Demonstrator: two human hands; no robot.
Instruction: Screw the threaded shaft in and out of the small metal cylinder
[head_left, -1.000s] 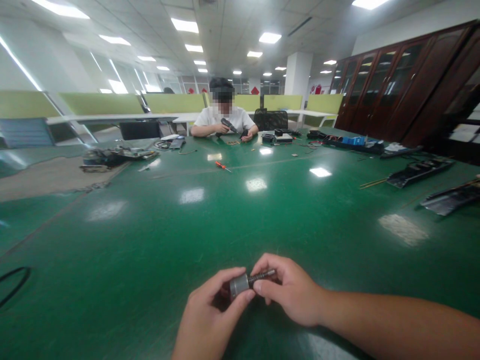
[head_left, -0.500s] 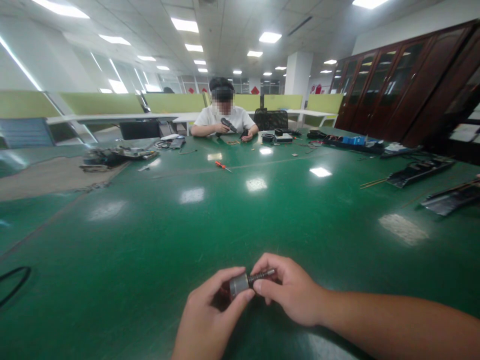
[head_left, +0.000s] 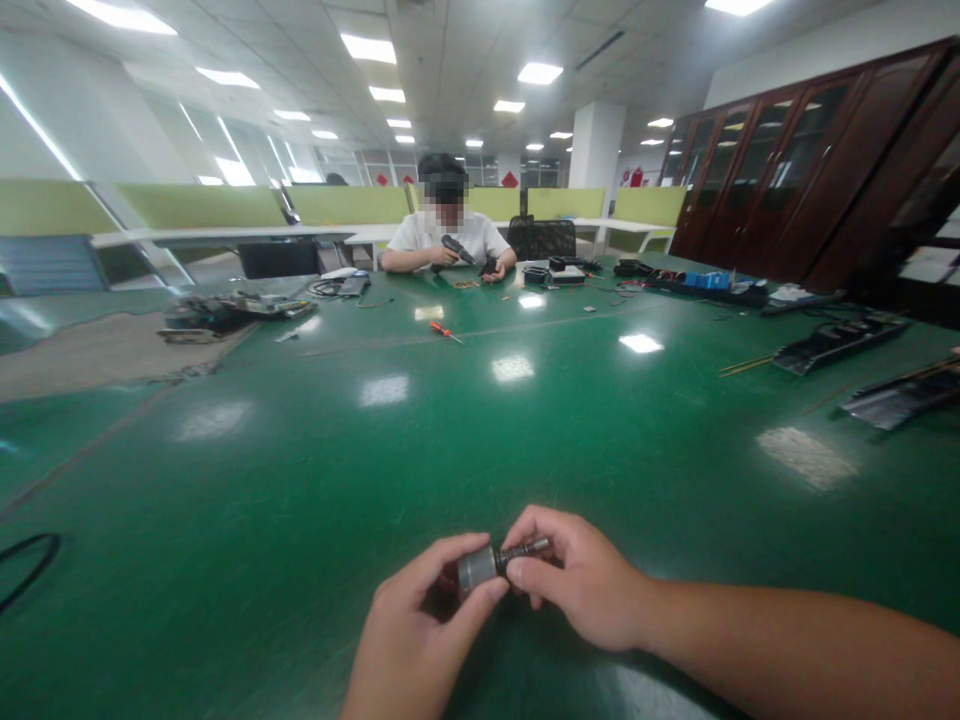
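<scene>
A short grey metal cylinder with a ribbed shaft [head_left: 478,569], much like a small motor, is held above the green table between both hands. My left hand [head_left: 424,610] closes on the cylinder's body, thumb below and fingers above. At the other end, my right hand [head_left: 581,580] pinches the dark shaft between thumb and fingers. The bright shaft tip points up and right past the right fingertips. The cylinder's left end is partly hidden inside my left hand.
Across the green table [head_left: 465,440] sits a person [head_left: 450,240] holding a power tool. A red screwdriver [head_left: 445,331] lies mid-table. Dismantled parts [head_left: 225,315] sit at the left, black trays [head_left: 840,342] at the right. A black cable loop [head_left: 34,560] lies near left.
</scene>
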